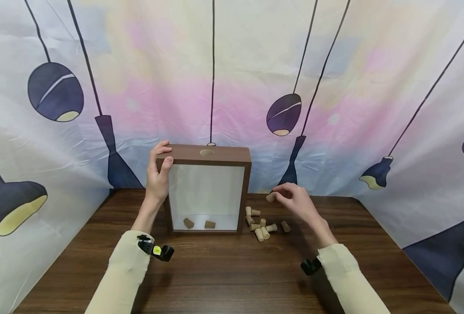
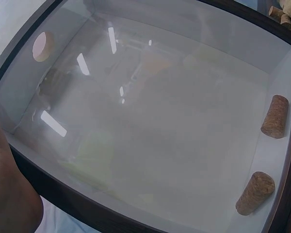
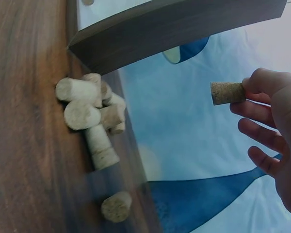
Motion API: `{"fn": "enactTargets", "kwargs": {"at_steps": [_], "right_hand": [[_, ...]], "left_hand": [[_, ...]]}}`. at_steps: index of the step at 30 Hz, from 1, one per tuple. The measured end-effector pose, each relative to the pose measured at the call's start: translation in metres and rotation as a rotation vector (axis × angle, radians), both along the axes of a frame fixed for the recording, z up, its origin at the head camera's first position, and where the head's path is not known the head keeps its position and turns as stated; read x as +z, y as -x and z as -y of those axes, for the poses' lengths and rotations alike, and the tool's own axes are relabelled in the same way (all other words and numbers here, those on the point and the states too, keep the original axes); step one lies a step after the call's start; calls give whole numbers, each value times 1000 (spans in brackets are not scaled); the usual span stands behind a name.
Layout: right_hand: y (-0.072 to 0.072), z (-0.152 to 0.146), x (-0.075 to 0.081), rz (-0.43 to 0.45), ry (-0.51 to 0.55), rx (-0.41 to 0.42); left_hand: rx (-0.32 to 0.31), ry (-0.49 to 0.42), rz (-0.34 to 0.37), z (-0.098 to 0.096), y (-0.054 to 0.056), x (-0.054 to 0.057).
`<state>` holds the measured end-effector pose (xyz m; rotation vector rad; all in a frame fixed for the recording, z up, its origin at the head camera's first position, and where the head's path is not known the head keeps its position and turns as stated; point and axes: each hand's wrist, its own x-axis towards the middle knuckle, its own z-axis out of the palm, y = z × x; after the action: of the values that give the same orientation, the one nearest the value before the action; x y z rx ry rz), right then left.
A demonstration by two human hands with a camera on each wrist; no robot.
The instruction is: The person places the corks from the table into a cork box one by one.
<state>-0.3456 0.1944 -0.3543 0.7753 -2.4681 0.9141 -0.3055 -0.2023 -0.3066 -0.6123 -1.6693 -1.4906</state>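
A brown wooden box frame (image 1: 248,196) with a clear front stands upright on the table, a round hole (image 1: 207,152) in its top side. Two corks lie inside on its floor, one a tilted cork (image 2: 255,193), the other a cork (image 2: 275,116) nearer the corner. My left hand (image 1: 159,174) grips the frame's upper left corner, thumb on the front and fingers over the top. To the right of the frame, my right hand (image 1: 296,201) pinches a cork (image 3: 227,92) between thumb and fingertips, raised above the table.
Several loose corks (image 3: 82,115) lie in a pile by the frame's right side, with a single cork (image 1: 285,226) a little apart. The dark wooden table (image 1: 232,270) ends at a cloth backdrop (image 1: 334,165) printed with lamps.
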Motion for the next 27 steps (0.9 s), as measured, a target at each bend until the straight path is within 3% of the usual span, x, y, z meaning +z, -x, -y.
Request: {"fn": "enactTargets", "kwargs": {"at_steps": [5, 27], "right_hand": [[-1, 4, 12, -63, -1, -1], [-13, 21, 71, -266, 78, 42]], "left_hand": [[5, 5, 2, -2, -5, 3], [11, 9, 15, -1, -3, 1]]}}
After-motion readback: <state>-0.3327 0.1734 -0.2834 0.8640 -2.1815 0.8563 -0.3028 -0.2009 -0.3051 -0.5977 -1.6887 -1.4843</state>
